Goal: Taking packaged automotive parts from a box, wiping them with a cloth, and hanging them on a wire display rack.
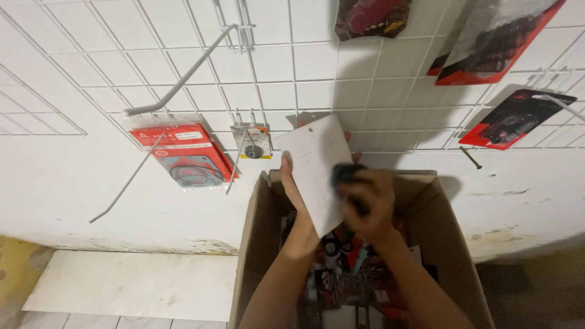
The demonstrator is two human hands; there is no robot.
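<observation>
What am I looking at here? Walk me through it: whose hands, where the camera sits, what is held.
There is no machine here. One camera is worn on a person's head and looks down past their two bare arms, so the only view is theirs.

The left hand holds up a white card, seen from its blank back. The right hand is closed around a dark item at the card's edge; it is too blurred to say what it is.

Below the hands stands an open cardboard box filled with red and black packets.

Behind it a white wire grid hangs on the wall, with long hooks sticking out. A red packet and a few more hang from it.
</observation>
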